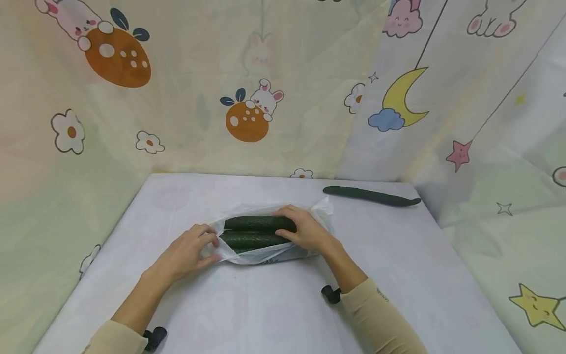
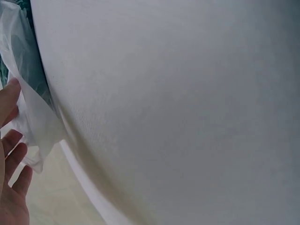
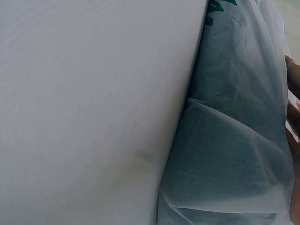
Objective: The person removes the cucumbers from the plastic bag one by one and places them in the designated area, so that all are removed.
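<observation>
Two dark green cucumbers [image 1: 247, 240] lie side by side in a thin white plastic bag [image 1: 265, 256], showing through its opening. My right hand [image 1: 307, 231] reaches over their right end, with the thumb and fingers round the far cucumber [image 1: 247, 223]. At the bag's left end, my left hand [image 1: 187, 250] pinches the bag's edge, its other fingers spread. The left wrist view shows the thumb [image 2: 10, 96] against the translucent plastic [image 2: 35, 108]. In the right wrist view, the bag's near side [image 3: 229, 140] covers the cucumbers, and only part of the right hand [image 3: 293, 117] shows.
Another cucumber [image 1: 371, 195] lies near the back right edge of the white table [image 1: 247, 305]. A patterned curtain [image 1: 190, 98] hangs behind and at both sides. Black wrist devices [image 1: 155, 339] are worn at both sleeves.
</observation>
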### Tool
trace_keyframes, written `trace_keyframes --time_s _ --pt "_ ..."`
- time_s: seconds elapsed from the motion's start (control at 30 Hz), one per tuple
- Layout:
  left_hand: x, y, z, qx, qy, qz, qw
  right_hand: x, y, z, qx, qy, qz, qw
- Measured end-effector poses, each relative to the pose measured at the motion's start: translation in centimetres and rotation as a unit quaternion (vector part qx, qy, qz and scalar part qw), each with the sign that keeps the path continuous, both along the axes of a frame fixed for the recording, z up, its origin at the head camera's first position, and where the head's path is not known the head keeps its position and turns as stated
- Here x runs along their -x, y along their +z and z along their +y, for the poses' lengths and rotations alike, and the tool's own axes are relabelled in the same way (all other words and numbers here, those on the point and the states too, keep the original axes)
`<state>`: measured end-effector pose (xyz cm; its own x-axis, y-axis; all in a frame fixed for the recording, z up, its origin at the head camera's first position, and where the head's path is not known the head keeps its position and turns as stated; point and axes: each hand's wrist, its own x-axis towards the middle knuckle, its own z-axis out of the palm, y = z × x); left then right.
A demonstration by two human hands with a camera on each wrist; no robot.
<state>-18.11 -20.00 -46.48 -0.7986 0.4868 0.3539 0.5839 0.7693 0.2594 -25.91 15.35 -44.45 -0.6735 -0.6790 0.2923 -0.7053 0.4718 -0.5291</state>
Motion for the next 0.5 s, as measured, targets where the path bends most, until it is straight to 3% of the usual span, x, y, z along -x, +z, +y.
trace_keyframes --time_s 0.5 --pt "0.07 -0.5 -0.25 0.007 -0.044 0.039 0.9982 0.22 0.08 -0.26 -0.049 -0.067 -0.018 0.996"
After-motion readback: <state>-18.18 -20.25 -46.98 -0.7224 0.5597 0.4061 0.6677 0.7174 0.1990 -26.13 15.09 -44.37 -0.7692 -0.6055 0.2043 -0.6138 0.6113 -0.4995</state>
